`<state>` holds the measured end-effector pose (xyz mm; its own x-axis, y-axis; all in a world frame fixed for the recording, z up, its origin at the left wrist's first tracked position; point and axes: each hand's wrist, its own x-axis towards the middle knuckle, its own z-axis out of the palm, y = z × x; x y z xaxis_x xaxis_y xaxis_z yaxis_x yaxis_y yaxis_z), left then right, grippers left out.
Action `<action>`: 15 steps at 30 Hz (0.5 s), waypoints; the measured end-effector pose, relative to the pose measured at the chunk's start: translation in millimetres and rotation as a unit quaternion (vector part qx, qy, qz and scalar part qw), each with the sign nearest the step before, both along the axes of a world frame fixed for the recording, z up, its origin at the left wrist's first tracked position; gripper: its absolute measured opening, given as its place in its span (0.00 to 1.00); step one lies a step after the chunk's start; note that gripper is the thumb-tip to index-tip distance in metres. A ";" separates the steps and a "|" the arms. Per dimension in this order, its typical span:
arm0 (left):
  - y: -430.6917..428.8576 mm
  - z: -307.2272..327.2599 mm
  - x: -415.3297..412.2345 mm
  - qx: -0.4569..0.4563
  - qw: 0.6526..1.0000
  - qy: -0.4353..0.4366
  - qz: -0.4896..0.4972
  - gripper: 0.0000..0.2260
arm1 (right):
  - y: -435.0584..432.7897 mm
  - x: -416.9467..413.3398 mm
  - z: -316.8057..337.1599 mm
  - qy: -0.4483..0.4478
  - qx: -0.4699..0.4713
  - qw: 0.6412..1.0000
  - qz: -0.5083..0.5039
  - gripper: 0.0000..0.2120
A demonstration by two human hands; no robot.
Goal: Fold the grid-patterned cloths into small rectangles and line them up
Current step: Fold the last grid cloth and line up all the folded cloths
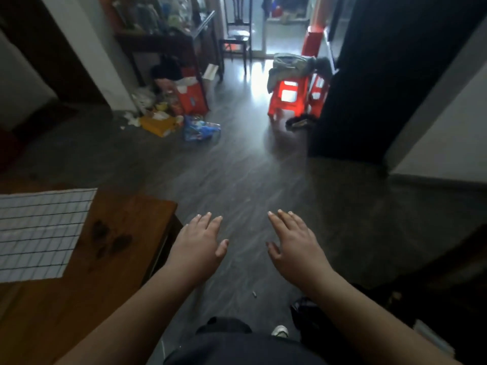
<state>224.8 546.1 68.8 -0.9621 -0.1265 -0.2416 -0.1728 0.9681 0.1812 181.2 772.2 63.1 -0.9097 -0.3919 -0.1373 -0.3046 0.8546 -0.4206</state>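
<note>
White cloth with a dark grid [39, 233] lies flat on the brown wooden tabletop [123, 206] at the left edge of the frame, and part of it is cut off there. Whether it is already folded once cannot be told, though a paler band crosses its middle. Both hands are away from it, out over the grey floor [237, 167] in the lower centre. The left hand [200, 241] and the right hand [292, 238] are palm down with fingers straight and slightly spread, and neither holds anything.

The step in hand looks like reaching for the cloth. Both hands should go left onto the tabletop and each should pinch one corner of the same edge. The printed lines are a ready guide: lay edge on edge so the squares match, then press the crease flat with open palms. Dark blotches [113, 241] mark the wood just right of the cloth. They may be damp, so folding and lining up are better kept off that patch.
</note>
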 end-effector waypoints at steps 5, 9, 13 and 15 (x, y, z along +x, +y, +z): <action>-23.2 3.6 -66.3 0.016 0.997 -0.009 0.075 0.30 | -41.0 -92.4 13.8 -0.011 0.005 0.997 0.077 0.32; -49.3 -13.8 -137.5 0.027 0.994 -0.010 0.108 0.31 | -78.7 -168.2 6.9 0.001 0.022 0.992 0.122 0.32; -98.0 -25.7 -221.6 0.040 0.989 -0.003 0.145 0.32 | -131.7 -251.5 -3.2 0.010 0.023 0.989 0.147 0.32; -128.7 -25.6 -262.7 0.043 0.986 0.006 0.163 0.31 | -162.2 -294.9 -1.1 0.006 0.036 0.986 0.165 0.32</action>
<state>-37.9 417.3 43.1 -0.8765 -0.4088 -0.2541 -0.4696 0.8423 0.2647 -113.7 610.0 62.0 -0.7362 -0.6561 -0.1662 -0.5752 0.7359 -0.3571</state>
